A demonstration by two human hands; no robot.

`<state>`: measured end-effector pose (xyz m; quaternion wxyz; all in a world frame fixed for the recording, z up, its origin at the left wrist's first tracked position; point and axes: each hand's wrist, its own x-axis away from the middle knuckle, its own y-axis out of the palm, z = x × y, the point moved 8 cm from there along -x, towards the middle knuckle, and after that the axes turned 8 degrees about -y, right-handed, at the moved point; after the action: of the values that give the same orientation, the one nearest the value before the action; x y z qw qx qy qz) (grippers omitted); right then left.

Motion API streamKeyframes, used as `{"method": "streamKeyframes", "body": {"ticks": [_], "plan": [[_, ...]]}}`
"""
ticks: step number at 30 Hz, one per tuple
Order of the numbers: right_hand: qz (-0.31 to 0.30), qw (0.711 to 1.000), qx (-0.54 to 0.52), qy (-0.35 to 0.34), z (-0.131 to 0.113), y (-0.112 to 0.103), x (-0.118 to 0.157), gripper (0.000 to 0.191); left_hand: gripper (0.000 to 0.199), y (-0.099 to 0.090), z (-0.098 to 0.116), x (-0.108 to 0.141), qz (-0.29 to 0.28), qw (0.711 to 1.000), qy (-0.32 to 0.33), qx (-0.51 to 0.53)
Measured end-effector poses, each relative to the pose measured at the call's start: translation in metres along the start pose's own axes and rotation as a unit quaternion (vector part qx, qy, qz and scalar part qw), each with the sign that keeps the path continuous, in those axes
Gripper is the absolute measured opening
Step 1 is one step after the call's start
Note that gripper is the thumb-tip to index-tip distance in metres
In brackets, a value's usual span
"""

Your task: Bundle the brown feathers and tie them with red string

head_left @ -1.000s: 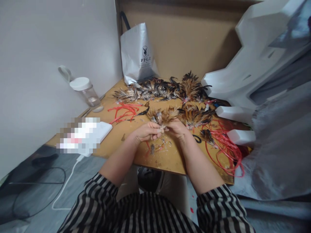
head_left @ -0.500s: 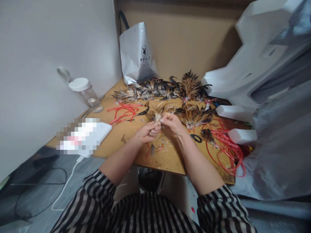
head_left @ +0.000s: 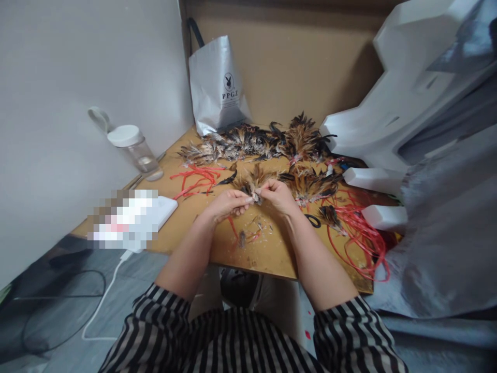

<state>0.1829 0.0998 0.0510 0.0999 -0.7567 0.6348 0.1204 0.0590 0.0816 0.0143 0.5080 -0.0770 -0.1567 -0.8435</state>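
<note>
A small bunch of brown feathers (head_left: 254,178) fans out away from me, its pale base between my hands. My right hand (head_left: 276,196) pinches the base from the right. From the left, my left hand (head_left: 232,203) has thumb and forefinger pressed together at the same base. Just right of them lies a brown and black feather bunch (head_left: 310,184) on the table. Behind runs a long row of dark and brown feathers (head_left: 240,144). Red strips (head_left: 198,178) lie to the left, and a tangle of red strips (head_left: 359,235) to the right.
Black scissor handles (head_left: 312,221) lie right of my right hand. A clear bottle with a white lid (head_left: 134,147) and a white device with a cable (head_left: 165,210) stand left. A silver bag (head_left: 217,85) is at the back, white foam pieces (head_left: 382,217) at the right.
My left hand has shifted slightly left and its fingers have straightened somewhat. More of the feather base now shows between my hands. The camera view has moved slightly.
</note>
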Motion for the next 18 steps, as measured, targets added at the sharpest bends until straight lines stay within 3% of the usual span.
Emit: {"method": "streamKeyframes", "body": {"ticks": [6, 12, 18], "plan": [[0.064, 0.998, 0.002, 0.027, 0.014, -0.005, -0.001, 0.025, 0.026, -0.003, 0.009, 0.006, 0.000, 0.999, 0.040, 0.021], [0.062, 0.995, 0.074, 0.036, 0.020, 0.003, 0.000, 0.021, 0.025, -0.002, 0.023, 0.005, 0.074, 0.983, 0.165, 0.018], [0.045, 0.993, 0.086, 0.073, 0.031, 0.006, 0.004, 0.016, 0.029, -0.006, 0.012, -0.002, 0.066, 0.989, 0.125, 0.034]]}}
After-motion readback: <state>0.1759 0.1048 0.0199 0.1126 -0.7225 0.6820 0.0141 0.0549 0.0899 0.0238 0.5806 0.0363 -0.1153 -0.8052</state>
